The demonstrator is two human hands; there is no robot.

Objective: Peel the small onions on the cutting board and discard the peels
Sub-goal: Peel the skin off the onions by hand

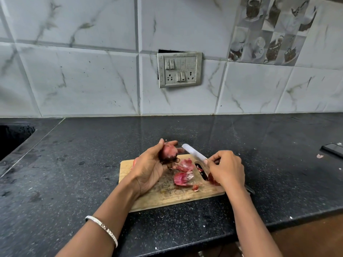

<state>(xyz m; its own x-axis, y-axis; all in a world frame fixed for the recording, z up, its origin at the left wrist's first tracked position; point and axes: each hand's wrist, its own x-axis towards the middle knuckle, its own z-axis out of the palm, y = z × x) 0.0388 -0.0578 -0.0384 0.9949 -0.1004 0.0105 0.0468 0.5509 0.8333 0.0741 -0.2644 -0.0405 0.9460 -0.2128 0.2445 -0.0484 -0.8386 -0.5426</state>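
Left grip (150, 169) around small onion (168, 152)

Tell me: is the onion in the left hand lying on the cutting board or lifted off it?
Lifted off. The left hand grips the onion above the cutting board; peels lie on it.

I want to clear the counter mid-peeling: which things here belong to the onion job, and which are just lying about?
In use: onion in left hand; knife in right hand; peels; cutting board.
Lying about: phone; switch panel.
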